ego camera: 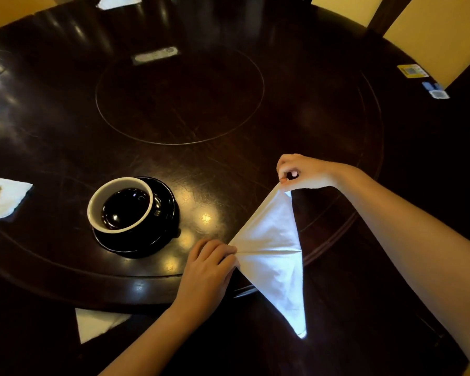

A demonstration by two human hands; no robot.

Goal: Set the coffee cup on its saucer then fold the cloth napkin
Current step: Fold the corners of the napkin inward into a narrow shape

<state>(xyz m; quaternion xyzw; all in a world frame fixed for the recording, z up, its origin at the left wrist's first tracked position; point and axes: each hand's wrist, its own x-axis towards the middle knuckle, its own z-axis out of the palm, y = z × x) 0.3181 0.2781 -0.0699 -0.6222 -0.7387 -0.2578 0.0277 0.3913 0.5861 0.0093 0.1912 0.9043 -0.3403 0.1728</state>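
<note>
A black coffee cup (121, 204) with a white rim stands on its black saucer (163, 232) at the lower left of the round table. To its right lies the white cloth napkin (273, 256), spread in a kite shape with a crease across its middle. My right hand (301, 170) pinches the napkin's far tip and lifts it a little. My left hand (209, 267) grips the napkin's left corner at the crease, close to the saucer. The near tip of the napkin points toward me.
The dark wooden table (228, 164) has an inlaid ring at its centre. A paper napkin with a stick (3, 196) lies at the left edge, another white napkin (95, 322) near me, small cards (413, 70) at the far right, chairs beyond.
</note>
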